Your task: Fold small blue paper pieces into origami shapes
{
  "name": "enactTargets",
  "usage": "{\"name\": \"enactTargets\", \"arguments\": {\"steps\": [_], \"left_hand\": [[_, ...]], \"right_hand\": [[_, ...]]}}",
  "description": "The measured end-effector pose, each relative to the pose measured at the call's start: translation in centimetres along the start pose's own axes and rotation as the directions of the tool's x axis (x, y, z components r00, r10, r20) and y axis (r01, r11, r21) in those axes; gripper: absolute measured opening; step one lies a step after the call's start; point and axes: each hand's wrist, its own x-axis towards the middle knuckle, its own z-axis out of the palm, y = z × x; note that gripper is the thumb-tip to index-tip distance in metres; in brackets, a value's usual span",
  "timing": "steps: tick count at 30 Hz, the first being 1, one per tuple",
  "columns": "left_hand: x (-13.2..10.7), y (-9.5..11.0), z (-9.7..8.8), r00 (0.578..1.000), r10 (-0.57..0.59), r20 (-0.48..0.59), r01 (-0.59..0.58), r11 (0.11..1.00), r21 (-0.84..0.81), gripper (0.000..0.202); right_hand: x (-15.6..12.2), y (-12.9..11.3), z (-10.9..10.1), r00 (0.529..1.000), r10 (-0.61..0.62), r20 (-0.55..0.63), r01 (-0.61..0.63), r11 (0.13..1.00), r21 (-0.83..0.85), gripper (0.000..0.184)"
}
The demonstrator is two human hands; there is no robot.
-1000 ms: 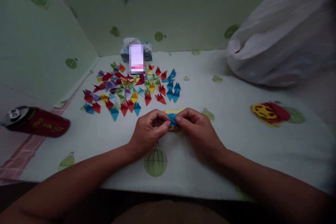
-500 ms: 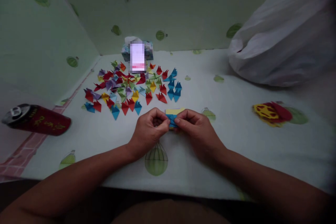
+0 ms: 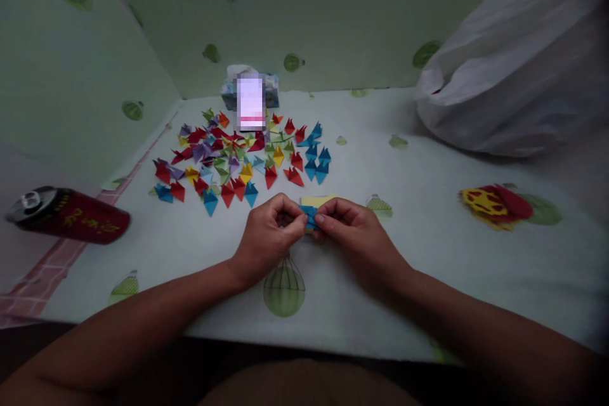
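Between my two hands is a small piece of folded blue paper (image 3: 310, 216). My left hand (image 3: 272, 225) pinches its left side with thumb and forefinger, and my right hand (image 3: 354, 222) pinches its right side. Fingertips cover much of the paper, so its exact folds are hidden. Just behind and beneath it lies yellow paper (image 3: 318, 201) on the table. Beyond my hands, to the left, spreads a group of small folded paper figures (image 3: 227, 193) in red, blue, yellow, green and purple.
A phone (image 3: 250, 101) with a lit, blurred screen leans against a tissue box (image 3: 271, 92) at the back. At the left lies a dark red can (image 3: 80, 216). A white plastic bag (image 3: 504, 82) and yellow and red cut-out pieces (image 3: 490, 203) are on the right.
My fingers have shifted very slightly on the blue paper, and a little less of it shows. The whole view has moved a touch; the other things stay put.
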Motion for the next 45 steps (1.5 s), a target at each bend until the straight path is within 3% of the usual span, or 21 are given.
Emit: {"name": "enactTargets", "arguments": {"steps": [8, 13, 20, 34, 41, 45], "left_hand": [[0.06, 0.37, -0.02, 0.999, -0.001, 0.038, 0.006, 0.992, -0.122, 0.019], [0.2, 0.49, -0.16, 0.989, -0.081, 0.128, 0.099, 0.985, -0.143, 0.021], [0.44, 0.58, -0.55, 0.982, -0.147, 0.117, 0.169, 0.964, -0.207, 0.018], [0.35, 0.48, -0.44, 0.994, -0.083, 0.067, 0.095, 0.974, -0.207, 0.016], [-0.04, 0.6, -0.2, 0.999, -0.027, 0.022, 0.03, 0.99, -0.138, 0.014], [-0.13, 0.55, -0.15, 0.997, -0.045, 0.055, 0.053, 0.987, -0.149, 0.014]], "right_hand": [[0.07, -0.39, -0.13, 1.0, -0.004, -0.01, 0.003, 0.996, -0.089, 0.02], [0.13, -0.36, -0.28, 0.999, -0.023, 0.031, 0.028, 0.989, -0.148, 0.017], [0.18, -0.36, -0.5, 0.995, 0.025, 0.098, -0.022, 0.999, -0.034, 0.021], [0.24, -0.34, -0.55, 0.996, 0.002, 0.09, -0.002, 1.0, 0.002, 0.011], [0.04, -0.19, -0.17, 0.997, -0.016, 0.08, 0.012, 0.998, 0.058, 0.016], [-0.05, -0.18, -0.15, 0.998, 0.009, 0.058, -0.012, 0.999, 0.04, 0.018]]}}
